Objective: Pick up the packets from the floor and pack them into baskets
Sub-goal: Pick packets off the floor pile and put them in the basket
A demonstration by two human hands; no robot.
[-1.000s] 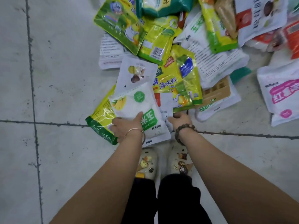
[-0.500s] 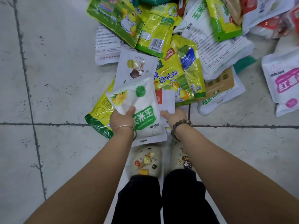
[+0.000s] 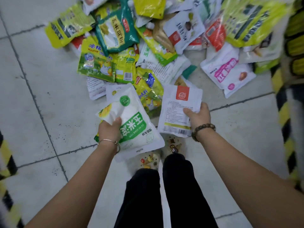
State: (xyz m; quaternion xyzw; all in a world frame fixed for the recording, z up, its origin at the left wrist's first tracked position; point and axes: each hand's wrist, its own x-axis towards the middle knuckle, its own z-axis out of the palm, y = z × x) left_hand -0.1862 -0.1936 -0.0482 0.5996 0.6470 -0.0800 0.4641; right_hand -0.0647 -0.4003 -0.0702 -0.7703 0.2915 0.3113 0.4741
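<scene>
Gripped in the left hand [image 3: 108,129] is a white-green packet [image 3: 131,119]; the right hand [image 3: 198,115] pinches a white packet [image 3: 176,111] above the pile [image 3: 148,46].

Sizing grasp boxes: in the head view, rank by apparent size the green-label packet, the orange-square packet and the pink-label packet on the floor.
1. green-label packet, clearly largest.
2. orange-square packet and pink-label packet look alike; not ranked.
The two held packets sit nearer the camera, so true sizes are unsure.
</scene>
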